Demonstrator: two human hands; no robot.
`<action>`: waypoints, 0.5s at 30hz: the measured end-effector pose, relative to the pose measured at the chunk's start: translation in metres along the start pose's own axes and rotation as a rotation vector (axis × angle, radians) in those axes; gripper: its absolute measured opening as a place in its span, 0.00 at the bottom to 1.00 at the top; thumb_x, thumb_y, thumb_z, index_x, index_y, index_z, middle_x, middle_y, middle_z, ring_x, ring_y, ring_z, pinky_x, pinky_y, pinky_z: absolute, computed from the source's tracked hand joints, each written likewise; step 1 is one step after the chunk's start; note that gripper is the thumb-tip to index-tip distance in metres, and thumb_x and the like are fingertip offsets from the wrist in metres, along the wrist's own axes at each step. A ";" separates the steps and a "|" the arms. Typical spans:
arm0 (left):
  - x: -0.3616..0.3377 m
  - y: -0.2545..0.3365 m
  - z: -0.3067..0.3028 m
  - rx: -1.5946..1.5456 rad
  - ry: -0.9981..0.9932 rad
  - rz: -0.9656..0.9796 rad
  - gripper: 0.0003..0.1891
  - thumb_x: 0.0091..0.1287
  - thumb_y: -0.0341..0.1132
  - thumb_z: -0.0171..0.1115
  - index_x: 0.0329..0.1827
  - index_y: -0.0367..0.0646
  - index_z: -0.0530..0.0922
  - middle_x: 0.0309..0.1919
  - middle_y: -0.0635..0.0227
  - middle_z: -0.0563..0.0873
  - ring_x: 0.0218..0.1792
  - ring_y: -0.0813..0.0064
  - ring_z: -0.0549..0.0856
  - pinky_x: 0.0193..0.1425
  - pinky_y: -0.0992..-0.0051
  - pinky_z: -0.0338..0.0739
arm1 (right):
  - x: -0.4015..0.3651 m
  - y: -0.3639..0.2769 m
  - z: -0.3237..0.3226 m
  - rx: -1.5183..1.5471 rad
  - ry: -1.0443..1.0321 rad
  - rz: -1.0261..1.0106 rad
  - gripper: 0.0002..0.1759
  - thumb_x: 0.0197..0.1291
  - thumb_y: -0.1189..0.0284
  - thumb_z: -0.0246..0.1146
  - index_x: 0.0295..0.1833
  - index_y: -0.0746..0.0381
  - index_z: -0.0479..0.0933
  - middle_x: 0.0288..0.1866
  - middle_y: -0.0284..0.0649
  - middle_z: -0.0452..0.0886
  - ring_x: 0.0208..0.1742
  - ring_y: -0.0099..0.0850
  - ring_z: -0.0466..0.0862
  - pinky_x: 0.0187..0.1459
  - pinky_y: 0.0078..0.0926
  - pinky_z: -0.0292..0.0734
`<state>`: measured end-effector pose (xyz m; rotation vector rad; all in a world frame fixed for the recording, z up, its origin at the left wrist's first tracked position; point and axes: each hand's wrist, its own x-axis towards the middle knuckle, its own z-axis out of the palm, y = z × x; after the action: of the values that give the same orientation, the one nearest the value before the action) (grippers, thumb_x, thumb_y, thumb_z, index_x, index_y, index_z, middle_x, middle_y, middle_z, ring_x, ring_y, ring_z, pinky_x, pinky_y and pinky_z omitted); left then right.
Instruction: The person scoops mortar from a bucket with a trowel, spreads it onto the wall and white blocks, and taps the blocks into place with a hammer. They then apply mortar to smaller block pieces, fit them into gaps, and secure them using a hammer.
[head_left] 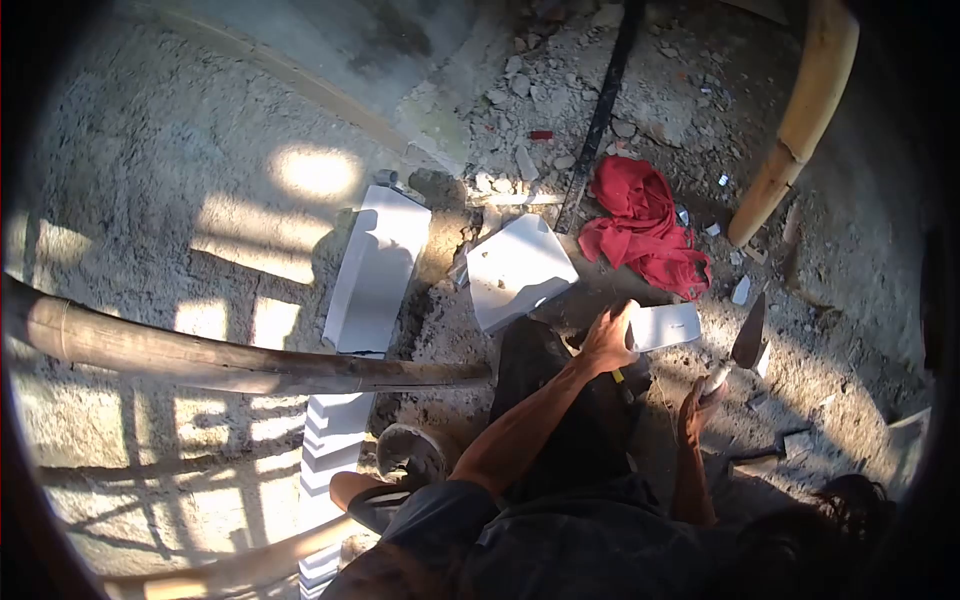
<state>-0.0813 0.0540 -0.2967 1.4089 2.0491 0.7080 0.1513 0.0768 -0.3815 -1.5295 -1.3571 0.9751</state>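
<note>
The left hand [608, 340] has its grip closed on the left end of a small, white, rectangular tile piece [668, 327], held out above the rubble-strewn ground [700, 130]. The right hand [697, 408], lower and to the right, has its grip closed around the pale handle of a trowel with a pointed, dark metal blade [750, 335]; the blade points toward the top of the view, near the tile piece but apart from it. A crumpled red cloth [640, 225] lies just beyond the tile piece. To the left of the cloth lies a larger white tile [520, 270] with small specks of debris on it, and farther left a long white slab [378, 265]. A round bucket [410, 455] stands near the left forearm, below a horizontal bamboo pole [220, 360].
</note>
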 end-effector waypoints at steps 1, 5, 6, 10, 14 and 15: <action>0.003 0.006 0.007 -0.033 0.137 0.082 0.35 0.41 0.37 0.71 0.55 0.40 0.67 0.44 0.50 0.79 0.52 0.45 0.77 0.57 0.55 0.72 | 0.000 0.003 -0.003 -0.030 0.003 -0.070 0.18 0.68 0.58 0.55 0.43 0.64 0.65 0.26 0.38 0.69 0.26 0.31 0.67 0.30 0.31 0.67; 0.011 0.056 -0.028 -0.006 0.295 0.123 0.38 0.40 0.39 0.72 0.57 0.36 0.67 0.48 0.47 0.78 0.54 0.46 0.76 0.60 0.56 0.71 | 0.002 0.006 -0.014 0.022 -0.075 -0.016 0.24 0.67 0.57 0.56 0.51 0.70 0.66 0.35 0.45 0.71 0.35 0.37 0.70 0.39 0.36 0.70; 0.007 0.065 -0.041 0.010 0.306 0.111 0.41 0.39 0.39 0.72 0.59 0.34 0.66 0.50 0.46 0.77 0.55 0.46 0.75 0.62 0.57 0.70 | 0.002 -0.004 -0.015 0.026 -0.096 0.009 0.25 0.68 0.57 0.56 0.53 0.71 0.66 0.38 0.47 0.71 0.38 0.38 0.70 0.42 0.37 0.70; -0.040 0.103 -0.111 -0.093 0.485 -0.043 0.42 0.41 0.46 0.76 0.58 0.36 0.68 0.50 0.47 0.77 0.55 0.48 0.77 0.61 0.56 0.71 | 0.010 0.006 -0.005 -0.102 -0.200 0.052 0.32 0.70 0.53 0.55 0.61 0.72 0.65 0.49 0.54 0.74 0.46 0.45 0.75 0.51 0.39 0.71; -0.114 0.109 -0.173 -0.372 0.635 -0.155 0.36 0.44 0.40 0.79 0.54 0.32 0.71 0.43 0.55 0.84 0.45 0.62 0.85 0.52 0.67 0.78 | 0.015 0.009 0.011 -0.072 -0.417 0.074 0.33 0.70 0.52 0.55 0.65 0.72 0.64 0.53 0.56 0.74 0.50 0.47 0.76 0.53 0.41 0.71; -0.132 0.104 -0.182 -0.505 0.682 -0.198 0.35 0.44 0.38 0.78 0.53 0.30 0.72 0.40 0.57 0.86 0.42 0.65 0.86 0.49 0.68 0.80 | 0.016 0.004 0.014 -0.004 -0.500 0.117 0.33 0.69 0.57 0.57 0.68 0.70 0.62 0.50 0.52 0.75 0.47 0.43 0.77 0.50 0.38 0.73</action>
<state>-0.1002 -0.0585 -0.0768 0.7120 2.2038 1.6430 0.1415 0.0942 -0.3906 -1.4334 -1.6184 1.4999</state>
